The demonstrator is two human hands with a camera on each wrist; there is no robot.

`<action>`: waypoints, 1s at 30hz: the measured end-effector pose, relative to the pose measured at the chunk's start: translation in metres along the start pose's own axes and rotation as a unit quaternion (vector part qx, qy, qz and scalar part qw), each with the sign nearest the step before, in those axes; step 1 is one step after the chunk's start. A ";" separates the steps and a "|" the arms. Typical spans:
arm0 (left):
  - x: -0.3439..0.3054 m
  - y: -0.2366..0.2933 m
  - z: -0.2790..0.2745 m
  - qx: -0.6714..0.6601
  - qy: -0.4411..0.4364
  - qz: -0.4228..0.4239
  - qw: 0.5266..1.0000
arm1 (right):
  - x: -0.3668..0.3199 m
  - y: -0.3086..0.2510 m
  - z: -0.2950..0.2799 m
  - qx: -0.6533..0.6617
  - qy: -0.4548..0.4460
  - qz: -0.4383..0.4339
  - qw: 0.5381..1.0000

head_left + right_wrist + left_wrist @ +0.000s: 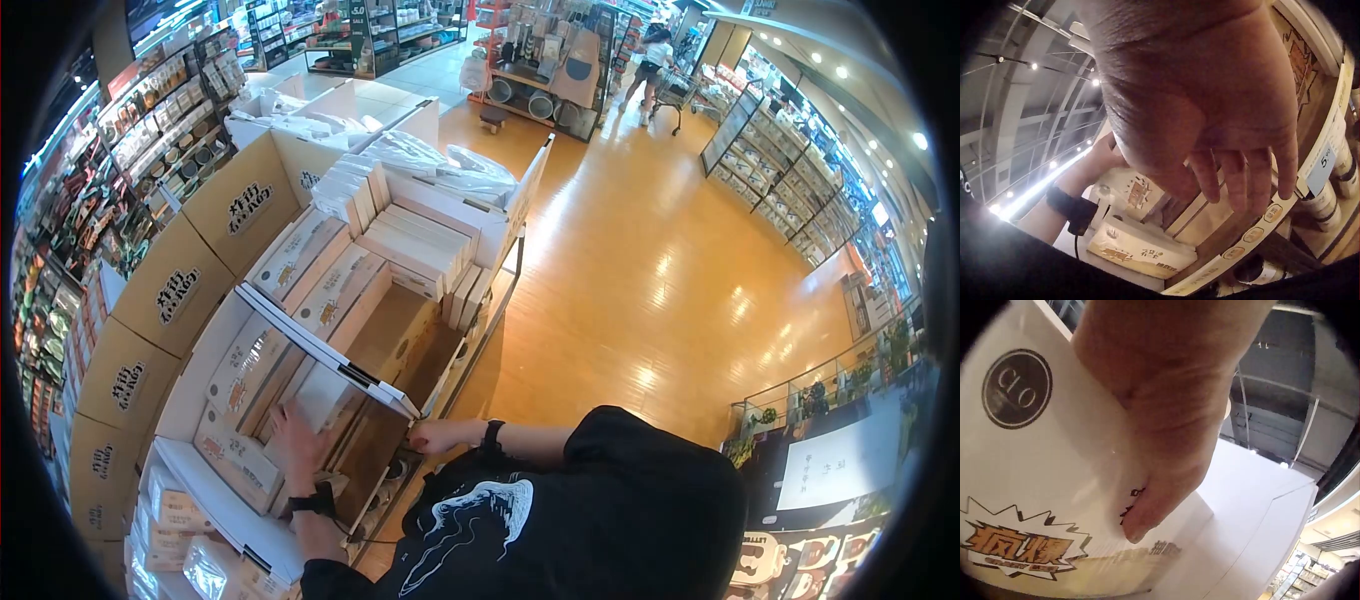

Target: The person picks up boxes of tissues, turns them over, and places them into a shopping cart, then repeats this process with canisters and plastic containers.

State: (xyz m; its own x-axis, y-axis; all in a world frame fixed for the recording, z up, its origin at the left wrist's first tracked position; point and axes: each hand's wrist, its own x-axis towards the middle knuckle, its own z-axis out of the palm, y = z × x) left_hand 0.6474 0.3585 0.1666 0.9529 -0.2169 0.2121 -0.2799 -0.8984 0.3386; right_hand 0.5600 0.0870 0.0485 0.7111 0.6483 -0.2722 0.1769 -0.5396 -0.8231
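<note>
Inside the near bin compartment, my left hand (297, 440) grips a white package (325, 392). In the left wrist view the thumb of my left hand (1160, 437) lies against the printed face of a white package (1066, 469); its other fingers are hidden. My right hand (432, 436) is by the bin's front edge, beside the end of the white divider (330, 355). Seen from the right wrist, my right hand (1210, 106) has its fingers loosely extended and holds nothing. Printed packages (1141, 247) lie in the bin beyond it.
Stacked packages (415, 250) fill part of the compartment behind the divider. Brown printed panels (175, 290) line the bin's left side. A price tag (1322, 165) hangs on the shelf edge. Farther off, a person (650, 68) stands by a cart, with a wooden floor (620, 280) between.
</note>
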 end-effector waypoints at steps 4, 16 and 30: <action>0.008 0.025 -0.038 0.011 -0.035 -0.046 0.998 | 0.009 0.017 0.011 -0.006 0.012 -0.042 0.999; -0.025 0.051 -0.098 0.030 0.149 -0.074 0.986 | 0.009 -0.015 -0.006 -0.005 -0.064 -0.012 0.998; -0.164 0.189 -0.113 -0.439 0.382 -0.256 0.772 | 0.023 -0.063 -0.062 -0.028 -0.380 -0.243 0.892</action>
State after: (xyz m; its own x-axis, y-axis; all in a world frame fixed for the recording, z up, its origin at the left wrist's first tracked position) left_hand 0.4250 0.2670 0.2991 0.7124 0.6698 0.2096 -0.1810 -0.1133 0.9769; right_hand 0.6068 0.1025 0.1248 -0.1229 0.9783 -0.1670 0.3879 -0.1075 -0.9154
